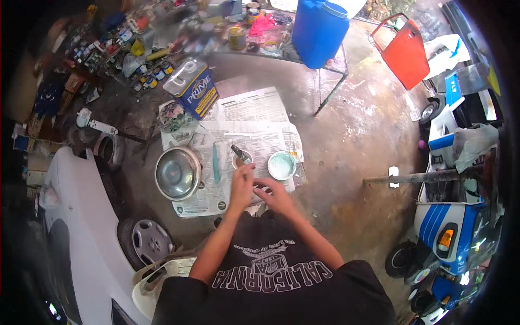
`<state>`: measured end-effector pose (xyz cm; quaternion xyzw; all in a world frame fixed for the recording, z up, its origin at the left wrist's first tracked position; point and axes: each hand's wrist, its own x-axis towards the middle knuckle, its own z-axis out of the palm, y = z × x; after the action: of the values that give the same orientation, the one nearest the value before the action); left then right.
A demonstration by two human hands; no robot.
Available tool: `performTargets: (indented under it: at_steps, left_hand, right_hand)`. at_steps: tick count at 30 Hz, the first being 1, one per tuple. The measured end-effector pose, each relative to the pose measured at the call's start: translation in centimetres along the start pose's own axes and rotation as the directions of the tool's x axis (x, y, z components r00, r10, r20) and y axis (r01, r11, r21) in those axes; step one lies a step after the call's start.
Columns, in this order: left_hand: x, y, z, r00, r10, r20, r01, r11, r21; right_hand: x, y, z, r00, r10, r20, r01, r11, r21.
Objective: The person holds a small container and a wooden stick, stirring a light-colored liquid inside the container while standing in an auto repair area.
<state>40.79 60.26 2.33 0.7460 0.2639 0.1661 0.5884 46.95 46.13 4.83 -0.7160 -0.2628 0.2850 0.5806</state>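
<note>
My left hand [241,183] is closed, fingertips pressed together just in front of a small cup [236,161] with brownish contents. A dark-handled tool [240,153] leans in that cup. Close beside it my right hand [273,195] curls with thumb and fingers together; whatever either hand holds is too small or hidden to make out. To the right stands a round white tub [281,165] of pale green paint or paste. A flat teal strip [216,162] lies left of the cup, near a round glass lid with a metal rim [177,174]. Newspaper sheets [254,111] lie beneath these things.
A blue and yellow metal can [196,89] stands at the far left of the newspaper. Beyond is a metal-framed table [260,56] with a blue jug [320,32] and paint cans. A car body [81,216] stands left, a red door panel [402,51] and blue-white vehicle [447,233] right.
</note>
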Motion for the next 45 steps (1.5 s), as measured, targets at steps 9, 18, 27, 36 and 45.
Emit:
performTargets:
  at_steps: [9, 18, 27, 36, 45]
  left_hand:
    - [3.5, 0.1, 1.4, 0.988, 0.038, 0.152, -0.072, 0.973, 0.219]
    - [9.4, 1.1, 3.6, 0.834, -0.507, -0.220, 0.537, 0.651, 0.536]
    - [8.5, -3.5, 2.1, 0.903, -0.428, -0.034, 0.283, 0.534, 0.797]
    - [2.8, -3.7, -5.7, 0.986, -0.158, 0.054, 0.060, 0.636, 0.769]
    - [-4.4, -6.1, -12.7, 0.992, -0.128, -0.019, 0.096, 0.634, 0.768]
  right_hand:
    - [-0.9, 4.8, -6.6, 0.925, 0.289, -0.245, -0.217, 0.935, 0.282]
    - [-1.3, 11.8, -8.0, 0.706, 0.442, -0.553, -0.115, 0.843, 0.526]
    - [0.0, 14.2, -5.1, 0.644, 0.432, -0.632, -0.130, 0.875, 0.465]
    - [0.2, 14.0, -4.6, 0.593, 0.532, -0.604, -0.201, 0.825, 0.529]
    - [-0.1, 12.4, -5.1, 0.515, 0.630, -0.582, 0.030, 0.665, 0.746]
